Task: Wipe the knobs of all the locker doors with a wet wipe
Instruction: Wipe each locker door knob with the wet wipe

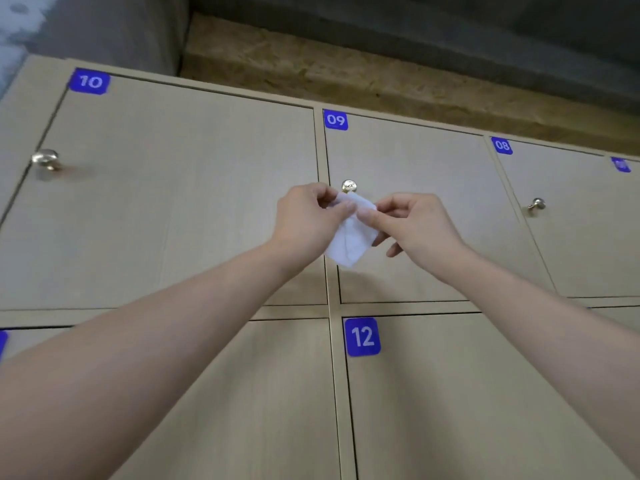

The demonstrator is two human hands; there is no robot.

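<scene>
A white wet wipe [350, 237] hangs between both hands in front of locker door 09 [415, 161]. My left hand [306, 220] pinches its upper left corner and my right hand [415, 223] pinches its upper right edge. The brass knob of door 09 [348, 185] sits just above the wipe, apart from it. Door 10 [180, 188] has its brass knob [45, 159] at the far left. The knob of door 08 [536, 204] shows at the right.
Beige locker doors fill the view, with blue number labels 10 [89, 81], 09 [335, 119], 08 [502, 145] and 12 [362, 337]. Door 12 lies below door 09. A chipboard panel [381, 67] and dark wall run above the lockers.
</scene>
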